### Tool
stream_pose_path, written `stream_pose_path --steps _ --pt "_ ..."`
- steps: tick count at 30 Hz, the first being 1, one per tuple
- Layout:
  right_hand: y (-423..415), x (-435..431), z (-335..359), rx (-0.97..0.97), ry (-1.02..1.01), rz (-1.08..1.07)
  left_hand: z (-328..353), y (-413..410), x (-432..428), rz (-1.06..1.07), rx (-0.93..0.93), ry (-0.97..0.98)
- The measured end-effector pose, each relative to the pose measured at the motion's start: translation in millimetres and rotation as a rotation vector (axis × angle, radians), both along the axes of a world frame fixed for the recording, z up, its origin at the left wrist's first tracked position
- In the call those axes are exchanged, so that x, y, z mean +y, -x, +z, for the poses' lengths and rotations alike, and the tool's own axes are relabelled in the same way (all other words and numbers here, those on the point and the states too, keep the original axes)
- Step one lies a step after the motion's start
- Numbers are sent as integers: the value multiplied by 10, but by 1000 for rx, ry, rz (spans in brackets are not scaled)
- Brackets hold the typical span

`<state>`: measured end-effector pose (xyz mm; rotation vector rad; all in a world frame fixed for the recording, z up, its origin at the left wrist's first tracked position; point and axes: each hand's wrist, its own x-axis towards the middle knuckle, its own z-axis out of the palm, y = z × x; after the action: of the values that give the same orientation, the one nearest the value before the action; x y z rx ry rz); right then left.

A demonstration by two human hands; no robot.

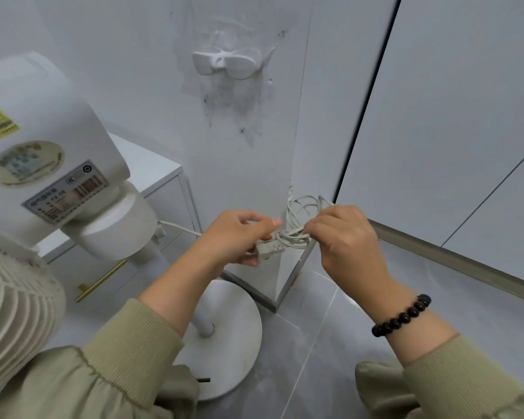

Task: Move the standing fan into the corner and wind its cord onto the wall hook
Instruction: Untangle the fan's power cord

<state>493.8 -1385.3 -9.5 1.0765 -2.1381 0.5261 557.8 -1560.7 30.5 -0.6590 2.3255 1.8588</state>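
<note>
Pinching coiled white power cord: L hand at plug, R hand on loops; white plastic wall hook straight above L.

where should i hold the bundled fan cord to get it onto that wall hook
Probably grip the cord bundle at its cinched middle, coming from below, where the left hand and right hand pinch it. The strands are gathered tight there, while the open loops stand free above, so they could slip over the wall hook higher up.
</note>
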Motion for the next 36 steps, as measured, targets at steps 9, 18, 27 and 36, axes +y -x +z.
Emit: stream_pose_path --steps 9,18,27,36 --pt "6 -29 21 80 44 84 -63 -5 27 -64 -42 -69" --pt "-57 24 61 -295 10 175 -94 32 130 12 9 38" --pt "-67 19 40 -145 -110 52 -81 69 181 8 102 86" --pt "-80 19 48 -114 0 6 -34 59 169 -46 95 47"
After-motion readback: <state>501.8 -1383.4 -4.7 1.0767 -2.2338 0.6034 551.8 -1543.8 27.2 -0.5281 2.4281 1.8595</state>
